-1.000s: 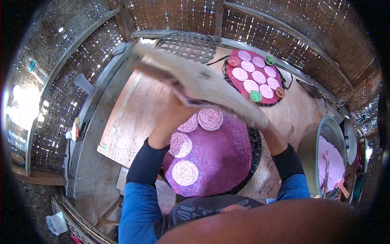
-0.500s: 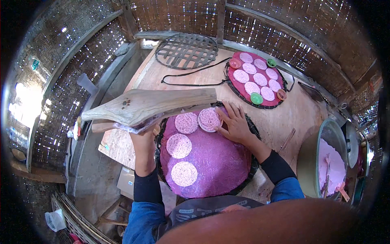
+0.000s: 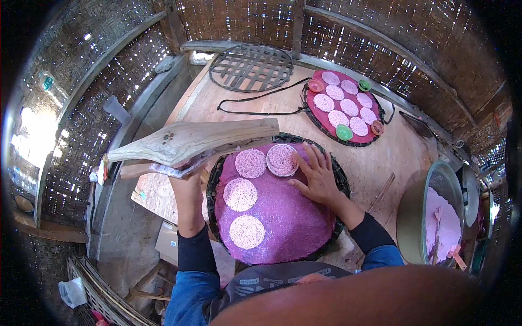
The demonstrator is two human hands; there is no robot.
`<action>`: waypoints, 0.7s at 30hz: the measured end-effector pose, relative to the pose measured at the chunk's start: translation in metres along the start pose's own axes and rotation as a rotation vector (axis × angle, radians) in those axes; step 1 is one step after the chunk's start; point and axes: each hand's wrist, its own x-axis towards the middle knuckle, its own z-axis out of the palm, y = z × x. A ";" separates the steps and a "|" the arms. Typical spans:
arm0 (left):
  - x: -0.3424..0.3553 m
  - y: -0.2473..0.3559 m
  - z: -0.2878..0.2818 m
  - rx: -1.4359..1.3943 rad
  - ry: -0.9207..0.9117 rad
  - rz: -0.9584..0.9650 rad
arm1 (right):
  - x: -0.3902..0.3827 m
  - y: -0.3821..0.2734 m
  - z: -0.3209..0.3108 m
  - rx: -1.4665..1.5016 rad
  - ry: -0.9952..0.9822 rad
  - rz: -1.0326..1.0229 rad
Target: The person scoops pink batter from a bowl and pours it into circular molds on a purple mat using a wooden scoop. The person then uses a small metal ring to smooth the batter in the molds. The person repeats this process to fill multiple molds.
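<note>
1. A wooden tool (image 3: 190, 142) was held up from below by the left hand (image 3: 186, 187), whose fingers were mostly hidden; in the view, the far-left rim of the tray (image 3: 211, 204) was overlapped by it.
2. Its long axis was set nearly crosswise, slightly raised rightward; the tapered end was directed left.
3. The right hand (image 3: 316, 176) was placed, fingers spread, at a white-rimmed pink disc (image 3: 281, 159).

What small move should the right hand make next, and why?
Perhaps grip the pale-rimmed pink disc and lift: the right hand reaches its edge, the three other discs on the near tray show no such rim, and the left hand holds the wooden tool.
</note>
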 end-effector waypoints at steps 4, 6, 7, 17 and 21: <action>-0.001 0.003 0.001 0.020 -0.012 -0.011 | -0.009 -0.002 -0.001 -0.024 0.015 0.046; 0.001 -0.001 -0.001 0.018 -0.016 -0.008 | -0.013 -0.005 -0.001 0.000 0.018 0.019; 0.002 -0.003 -0.002 0.018 -0.017 -0.007 | -0.014 -0.009 -0.001 0.022 0.022 0.000; -0.001 -0.002 -0.010 -0.003 -0.071 -0.105 | -0.014 -0.011 0.001 0.016 0.057 0.051; -0.004 0.001 -0.011 -0.026 -0.060 -0.088 | -0.009 -0.013 -0.005 0.014 0.053 0.048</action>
